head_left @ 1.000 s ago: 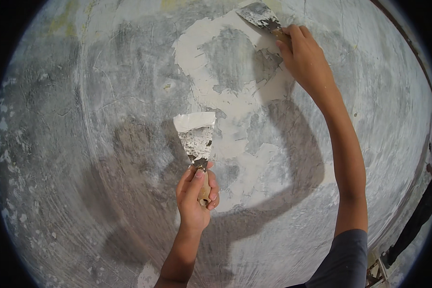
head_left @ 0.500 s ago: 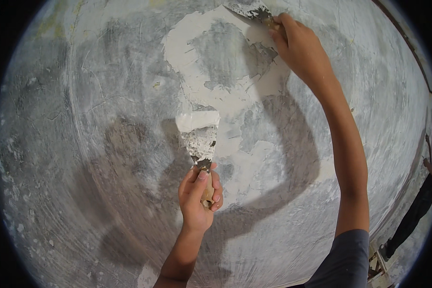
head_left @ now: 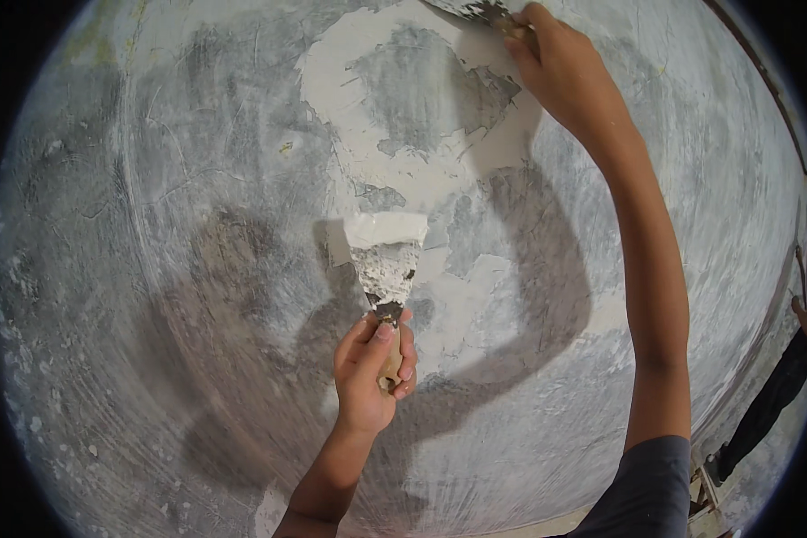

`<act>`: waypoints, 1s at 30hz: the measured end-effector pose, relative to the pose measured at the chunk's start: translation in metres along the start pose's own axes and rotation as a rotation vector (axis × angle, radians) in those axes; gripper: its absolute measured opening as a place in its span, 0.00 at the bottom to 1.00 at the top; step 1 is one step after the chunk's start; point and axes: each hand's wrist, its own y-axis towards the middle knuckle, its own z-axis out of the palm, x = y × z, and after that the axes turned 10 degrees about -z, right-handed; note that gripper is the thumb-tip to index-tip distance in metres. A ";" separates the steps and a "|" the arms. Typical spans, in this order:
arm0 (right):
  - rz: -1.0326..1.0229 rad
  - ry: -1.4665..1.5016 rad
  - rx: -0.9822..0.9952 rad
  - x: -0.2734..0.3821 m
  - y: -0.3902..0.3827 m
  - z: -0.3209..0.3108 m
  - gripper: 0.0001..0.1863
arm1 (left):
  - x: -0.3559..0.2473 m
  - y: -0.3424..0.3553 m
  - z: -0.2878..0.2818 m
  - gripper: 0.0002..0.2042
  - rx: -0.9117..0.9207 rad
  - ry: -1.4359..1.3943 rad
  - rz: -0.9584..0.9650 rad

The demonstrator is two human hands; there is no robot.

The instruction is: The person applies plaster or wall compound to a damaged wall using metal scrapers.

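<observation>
Head view, and here we are: our left hand point(head_left: 366, 381) grips a loaded putty knife point(head_left: 387, 260) before the wall point(head_left: 197, 134). Our right hand point(head_left: 560, 76), well apart, clamps a second knife point(head_left: 482, 11) at the white patch point(head_left: 327, 81)'s top. We'd do well to press evenly, blade shallow. Our count: two hands, two knives, one wall, one person point(head_left: 776, 390) off right.

Two scrapers point(head_left: 387, 269) point(head_left: 490, 13) and the wearer's two hands point(head_left: 365, 377) point(head_left: 560, 67) show. There is one wall point(head_left: 81, 260), and one other person point(head_left: 769, 403) far right.
</observation>
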 end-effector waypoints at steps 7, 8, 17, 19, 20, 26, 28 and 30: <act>-0.053 -0.069 -0.050 -0.030 -0.033 -0.047 0.12 | -0.013 -0.008 -0.015 0.14 -0.078 0.002 -0.020; -0.071 -0.050 -0.105 -0.026 -0.029 -0.047 0.11 | -0.012 -0.005 -0.013 0.15 -0.054 -0.025 -0.001; 0.043 0.117 0.046 -0.028 -0.005 -0.032 0.11 | 0.004 0.001 0.008 0.15 0.021 -0.090 -0.051; 0.037 0.049 0.076 -0.045 -0.015 -0.041 0.11 | -0.001 0.001 0.001 0.15 -0.027 -0.084 -0.018; 0.009 0.041 0.058 -0.036 -0.021 -0.052 0.11 | -0.006 0.001 -0.002 0.15 -0.045 -0.077 -0.011; -0.251 0.361 0.147 0.003 -0.044 -0.078 0.12 | -0.011 0.040 0.023 0.15 -0.030 -0.032 0.064; -0.267 0.516 0.242 0.024 -0.052 -0.068 0.13 | -0.020 0.047 0.024 0.15 -0.036 -0.011 0.096; -0.300 0.475 0.308 0.048 -0.058 -0.068 0.13 | -0.024 0.056 0.029 0.15 -0.045 0.031 0.137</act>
